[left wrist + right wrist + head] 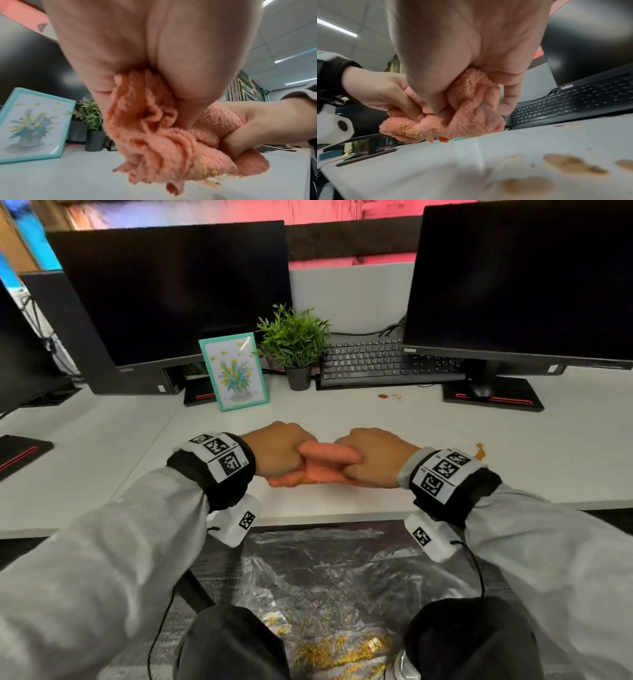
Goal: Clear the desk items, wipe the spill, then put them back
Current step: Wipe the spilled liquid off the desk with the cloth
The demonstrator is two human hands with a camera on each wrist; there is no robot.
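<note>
A bunched pink cloth [325,465] hangs just above the white desk [342,419] near its front edge. My left hand [279,448] grips its left end and my right hand [371,455] grips its right end, fingers curled round it. Yellow-orange crumbs cling to the cloth's underside [211,175] [410,130]. Orange-brown spill patches lie on the desk at the right [479,451] [570,163], with a smaller patch [388,396] in front of the keyboard. A teal picture frame [234,371] and a small potted plant [296,344] stand at the back.
Two black monitors [178,292] [527,278] stand behind, with a black keyboard [380,361] and a mouse [481,390] on the right stand. A clear plastic sheet [325,577] with yellow crumbs lies on the floor below the desk edge, between my knees.
</note>
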